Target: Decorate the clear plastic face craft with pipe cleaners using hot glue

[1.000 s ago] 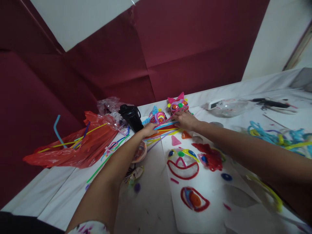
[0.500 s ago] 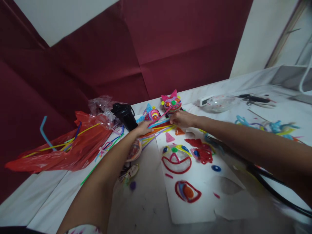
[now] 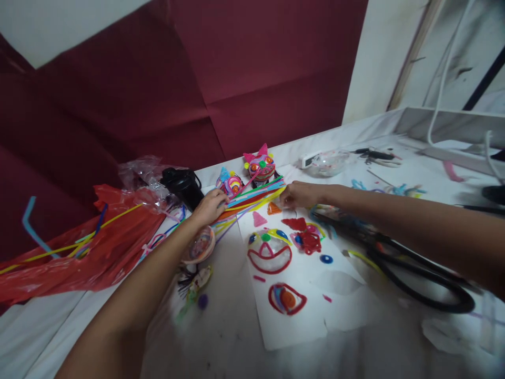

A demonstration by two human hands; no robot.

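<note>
A bundle of colourful pipe cleaners (image 3: 250,200) lies between my hands at the far side of the white paper (image 3: 284,329). My left hand (image 3: 212,205) rests on the bundle's left end with its fingers stretched out. At the other end, my right hand (image 3: 295,195) is closed, its fingers curled at the tips of the yellow pipe cleaners. Just behind stand a pink-eared animal head (image 3: 262,166) and a blue-eared one (image 3: 231,183). On the paper lie a clear piece with a red smile outline (image 3: 270,260), a red-rimmed eye shape (image 3: 287,299) and a red fuzzy piece (image 3: 308,241).
Large black-handled scissors (image 3: 418,300) lie under my right forearm. On the left are a red plastic bag (image 3: 114,247) with pipe cleaners and a black glue-gun-like tool (image 3: 183,187). A round tape roll (image 3: 200,245) sits by my left forearm. Pliers (image 3: 379,156) lie far right.
The view has turned to the right, so more of the table's right side and the scissors show. My right hand has moved slightly outward at the bundle's right end; my left hand stays at its left end.
</note>
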